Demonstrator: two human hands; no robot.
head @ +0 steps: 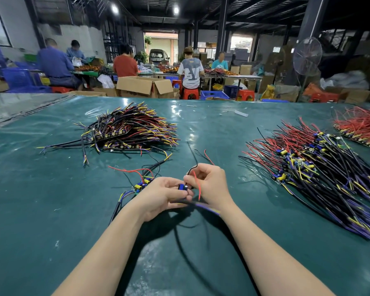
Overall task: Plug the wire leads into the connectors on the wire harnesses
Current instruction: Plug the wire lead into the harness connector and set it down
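My left hand [158, 195] grips a small circuit board with a blue part [182, 186], held above the green table. My right hand [209, 184] pinches a red wire lead [198, 184] and a black lead [193, 167] right at that board. The board's black cable [192, 202] runs under my right wrist, ending in purple and yellow strands. A couple of finished harnesses with boards [143, 184] lie just left of my left hand, with red and black leads spread out.
A pile of black cables with yellow and purple ends [132, 129] lies at the far left. A large heap of boards with red and black leads [308, 167] lies at the right, with a red-wire bundle [361, 127] behind it. Several people work at tables beyond the table edge [179, 98].
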